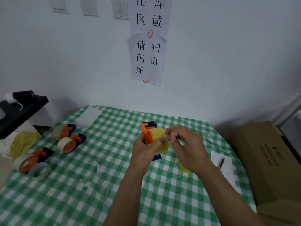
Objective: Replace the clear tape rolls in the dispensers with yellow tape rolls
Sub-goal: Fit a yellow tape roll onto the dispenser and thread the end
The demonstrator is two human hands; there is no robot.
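Now, left hand (143, 151) around the dispenser (147, 136), right hand (190, 148) in an apparent pinch on its yellow roll (156, 134).

dispensers (79, 138) 4 | clear tape rolls (61, 142) 4 | yellow tape rolls (157, 133) 2

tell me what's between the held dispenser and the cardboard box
Head view: the right hand, a loose yellow tape roll partly under it, then a white paper with a pen on it.

Yellow tape roll (157, 134) on orange dispenser (147, 136)
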